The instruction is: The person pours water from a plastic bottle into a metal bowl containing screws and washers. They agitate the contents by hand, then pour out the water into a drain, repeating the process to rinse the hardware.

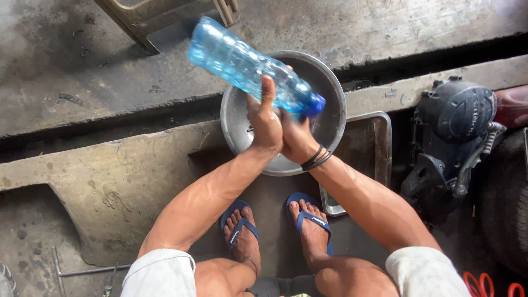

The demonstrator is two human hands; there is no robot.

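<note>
A clear blue plastic bottle (242,63) with a blue cap is tilted, cap end down, over a round metal bowl (330,93). My left hand (264,118) grips the bottle's lower body from below. My right hand (297,137) is pressed against my left hand under the bottle near the cap, a dark band on its wrist. Both hands hover over the bowl's inside. Whether the right hand's fingers wrap the bottle is hidden.
A flat metal tray (379,140) lies under the bowl's right side. A dark engine casing (451,137) and a tyre (509,209) stand at right. My feet in blue sandals (308,220) rest on stained concrete. A metal frame (165,16) lies at top.
</note>
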